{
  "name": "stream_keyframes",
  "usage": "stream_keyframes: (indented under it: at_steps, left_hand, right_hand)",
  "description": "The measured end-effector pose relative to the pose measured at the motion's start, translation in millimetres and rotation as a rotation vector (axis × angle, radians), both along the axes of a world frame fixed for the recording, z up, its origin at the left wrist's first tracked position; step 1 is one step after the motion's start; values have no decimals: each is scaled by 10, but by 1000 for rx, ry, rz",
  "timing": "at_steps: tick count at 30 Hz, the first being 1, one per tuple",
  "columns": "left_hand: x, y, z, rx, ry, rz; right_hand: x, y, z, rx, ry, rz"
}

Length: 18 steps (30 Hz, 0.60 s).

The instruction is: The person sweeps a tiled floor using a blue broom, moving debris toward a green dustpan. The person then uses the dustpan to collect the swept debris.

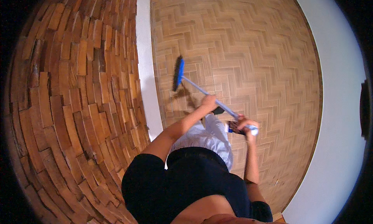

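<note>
A push broom with a blue head (pixel 179 73) and dark bristles reaches out to the upper left over the tiled floor. My left hand (pixel 209 103) grips its light blue handle (pixel 196 84) about midway. Near the handle's top end, my right hand (pixel 246 124) is closed around the shaft. Beside and under my right hand is a dark, patterned item with a blue and white edge (pixel 234 128); whether that hand holds it too, I cannot tell. The bristles face the wall side, and whether they touch the floor is unclear.
Herringbone wood-look tile (pixel 247 49) covers the floor. Along the left run a white strip (pixel 145 58) and a wall of uneven wooden blocks (pixel 78 107). A pale wall (pixel 341 107) with a dark baseboard bounds the right. My dark shoe (pixel 218 110) shows below the handle.
</note>
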State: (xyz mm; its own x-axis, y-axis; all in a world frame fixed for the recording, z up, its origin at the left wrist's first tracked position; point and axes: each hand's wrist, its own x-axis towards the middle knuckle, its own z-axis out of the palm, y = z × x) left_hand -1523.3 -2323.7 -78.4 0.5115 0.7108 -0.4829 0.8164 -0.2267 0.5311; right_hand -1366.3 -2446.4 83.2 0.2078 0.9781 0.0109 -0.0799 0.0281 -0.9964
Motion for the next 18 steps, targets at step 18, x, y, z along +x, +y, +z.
stream_keyframes:
  at_steps: [18]
  left_hand:
    - [1771, 68, 20, 29, -516, -383]
  right_hand:
    - [820, 477, 676, 3, -272, 15]
